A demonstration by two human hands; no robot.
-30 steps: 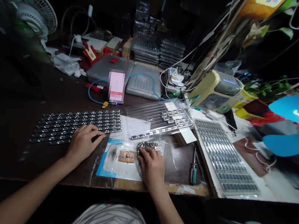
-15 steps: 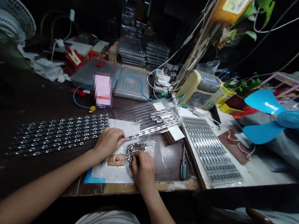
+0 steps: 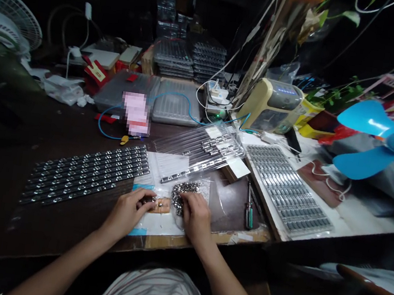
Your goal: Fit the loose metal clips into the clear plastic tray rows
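Observation:
My left hand (image 3: 129,211) rests on the white sheet near the desk's front edge, its fingertips curled onto a small dark part beside the little tan block (image 3: 162,205). My right hand (image 3: 194,215) lies with fingers bent into the pile of small shiny metal parts (image 3: 184,190), on clear plastic. What the right fingers pinch is hidden. A long dark tray of metal parts in rows (image 3: 86,173) lies left of my left hand. A clear plastic tray (image 3: 202,150) with a few parts sits behind the pile.
A filled tray of parts (image 3: 288,192) lies at right, with a green-handled screwdriver (image 3: 248,211) beside it. Stacked trays (image 3: 190,61), grey lidded boxes (image 3: 175,108), a blue cable (image 3: 111,128), a cream device (image 3: 274,107), a blue fan (image 3: 384,144) and a white fan (image 3: 6,18) crowd the back.
My left hand came off the dark tray, swung to the clear tray's corner, then dropped back to the tan block. My right hand stayed in the pile of parts. The view shifted.

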